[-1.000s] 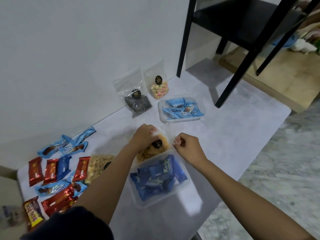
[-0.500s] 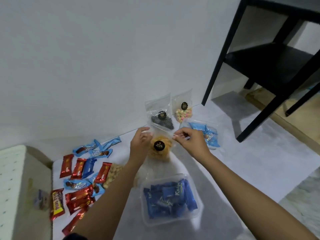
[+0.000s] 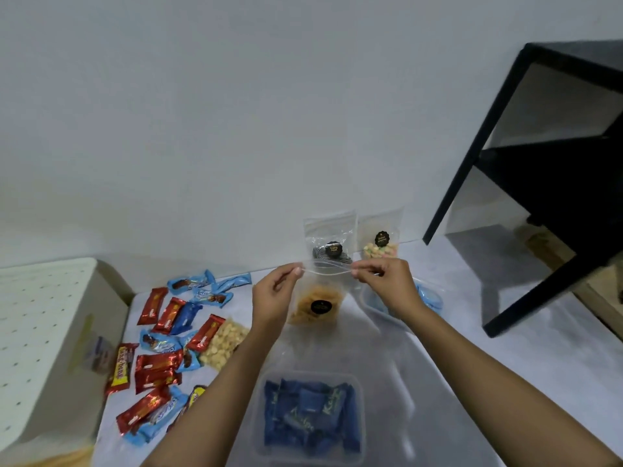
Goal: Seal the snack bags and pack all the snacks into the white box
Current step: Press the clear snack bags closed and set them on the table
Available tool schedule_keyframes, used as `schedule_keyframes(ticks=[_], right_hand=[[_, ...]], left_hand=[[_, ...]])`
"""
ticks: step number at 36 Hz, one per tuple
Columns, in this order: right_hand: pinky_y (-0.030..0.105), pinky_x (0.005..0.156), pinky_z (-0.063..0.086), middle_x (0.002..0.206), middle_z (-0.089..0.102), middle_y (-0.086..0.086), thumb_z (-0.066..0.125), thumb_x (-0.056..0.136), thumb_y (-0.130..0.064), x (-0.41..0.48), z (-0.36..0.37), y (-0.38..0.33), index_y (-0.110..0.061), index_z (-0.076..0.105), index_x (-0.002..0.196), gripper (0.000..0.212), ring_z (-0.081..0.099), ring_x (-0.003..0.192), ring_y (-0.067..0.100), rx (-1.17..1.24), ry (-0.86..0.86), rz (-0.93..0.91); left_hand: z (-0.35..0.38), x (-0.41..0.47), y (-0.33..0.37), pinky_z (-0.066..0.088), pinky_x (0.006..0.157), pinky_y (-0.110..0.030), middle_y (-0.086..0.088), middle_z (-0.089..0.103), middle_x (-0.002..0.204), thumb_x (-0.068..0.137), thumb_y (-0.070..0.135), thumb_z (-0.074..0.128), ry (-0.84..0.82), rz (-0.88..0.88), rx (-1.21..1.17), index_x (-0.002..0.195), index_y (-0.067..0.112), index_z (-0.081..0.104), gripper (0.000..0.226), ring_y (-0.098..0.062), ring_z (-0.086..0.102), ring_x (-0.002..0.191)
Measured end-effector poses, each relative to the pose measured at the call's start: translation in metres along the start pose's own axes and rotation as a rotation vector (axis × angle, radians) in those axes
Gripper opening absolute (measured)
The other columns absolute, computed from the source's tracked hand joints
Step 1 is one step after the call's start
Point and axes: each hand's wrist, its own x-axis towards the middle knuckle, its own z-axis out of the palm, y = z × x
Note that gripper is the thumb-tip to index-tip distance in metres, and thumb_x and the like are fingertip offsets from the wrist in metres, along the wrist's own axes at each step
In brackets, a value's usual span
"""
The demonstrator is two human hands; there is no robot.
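The left hand (image 3: 273,298) and the right hand (image 3: 387,286) each pinch one end of the zip strip of the bag of yellow chips (image 3: 317,305), so both grips are closed on it. The bag hangs just above the surface (image 3: 472,348), stretched straight, probably so the strip lines up for sealing; its mouth seems not yet pressed together

Both hands, left (image 3: 274,298) and right (image 3: 387,284), pinch the chip bag (image 3: 317,298) by its top corners, raised above the surface (image 3: 472,332).
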Motion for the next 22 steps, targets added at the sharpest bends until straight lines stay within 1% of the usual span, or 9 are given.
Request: schedule_keyframes(ticks=[2,4,7,9,12,14,16,20,22], right_hand=[[0.013,0.073,0.051,0.083,0.071,0.005,0.072,0.077,-0.003,0.003,-0.003,0.001,-0.005,0.074,0.093,0.016,0.060,0.062,-0.008,0.007,-0.019,0.000],[0.012,0.070,0.050,0.079,0.070,0.005,0.072,0.077,-0.002,0.006,-0.005,0.001,-0.004,0.074,0.092,0.015,0.059,0.061,-0.008,0.009,-0.036,-0.015],[0.004,0.061,0.044,0.071,0.065,0.000,0.072,0.076,0.000,0.011,-0.005,-0.001,-0.001,0.073,0.086,0.010,0.056,0.058,-0.009,0.009,-0.064,-0.039],[0.003,0.061,0.041,0.068,0.062,-0.005,0.071,0.077,-0.001,0.013,-0.005,-0.001,-0.005,0.072,0.081,0.005,0.054,0.058,-0.010,-0.021,-0.102,-0.065],[0.005,0.063,0.041,0.069,0.062,-0.002,0.069,0.079,-0.002,0.016,-0.004,-0.002,-0.014,0.068,0.074,0.013,0.052,0.061,-0.005,-0.051,-0.158,-0.108],[0.007,0.063,0.040,0.072,0.062,0.002,0.067,0.080,-0.002,0.017,-0.004,-0.003,-0.016,0.065,0.072,0.016,0.051,0.064,0.004,-0.051,-0.184,-0.127],[0.007,0.061,0.039,0.072,0.059,0.003,0.063,0.082,-0.001,0.016,-0.003,-0.004,-0.016,0.062,0.072,0.018,0.048,0.065,0.008,-0.038,-0.211,-0.131],[0.007,0.059,0.038,0.069,0.053,-0.004,0.059,0.084,0.001,0.015,-0.001,-0.005,-0.022,0.057,0.069,0.028,0.045,0.065,0.007,0.013,-0.276,-0.109],[0.008,0.059,0.038,0.068,0.052,-0.005,0.060,0.083,0.001,0.016,-0.001,-0.004,-0.023,0.058,0.069,0.028,0.044,0.066,0.009,0.017,-0.295,-0.105]], left_hand=[[0.002,-0.001,0.001,0.052,0.088,-0.021,-0.001,0.072,0.098,0.087,0.014,0.063,0.026,-0.014,0.001,0.099,0.016,0.069,0.014,-0.011,0.066,0.096],[0.005,-0.003,0.002,0.051,0.087,-0.019,0.000,0.072,0.098,0.087,0.014,0.063,0.045,-0.016,0.001,0.096,0.021,0.069,0.013,-0.008,0.066,0.095],[0.007,-0.004,0.002,0.052,0.086,-0.025,-0.003,0.072,0.096,0.087,0.014,0.062,0.063,0.003,0.010,0.090,0.025,0.067,0.012,-0.014,0.067,0.094],[0.008,-0.005,0.000,0.052,0.084,-0.026,-0.003,0.071,0.092,0.089,0.014,0.060,0.080,0.015,0.045,0.087,0.023,0.065,0.011,-0.015,0.067,0.091],[0.011,-0.006,-0.003,0.049,0.078,-0.019,-0.002,0.068,0.090,0.091,0.014,0.056,0.100,0.025,0.126,0.085,0.026,0.062,0.015,-0.011,0.063,0.087],[0.014,-0.006,-0.005,0.045,0.072,-0.010,0.000,0.065,0.086,0.092,0.012,0.053,0.116,0.033,0.173,0.085,0.021,0.061,0.013,-0.001,0.059,0.080],[0.017,-0.006,-0.006,0.042,0.068,-0.005,-0.001,0.063,0.085,0.093,0.008,0.051,0.139,0.030,0.207,0.087,0.012,0.061,0.012,0.005,0.056,0.074],[0.021,-0.003,-0.006,0.041,0.064,-0.003,-0.004,0.063,0.082,0.092,0.004,0.048,0.199,0.008,0.237,0.087,0.008,0.059,0.013,0.008,0.055,0.069],[0.019,-0.002,-0.007,0.041,0.063,-0.003,-0.006,0.063,0.082,0.092,0.003,0.048,0.219,0.000,0.238,0.087,0.007,0.059,0.012,0.005,0.057,0.070]])
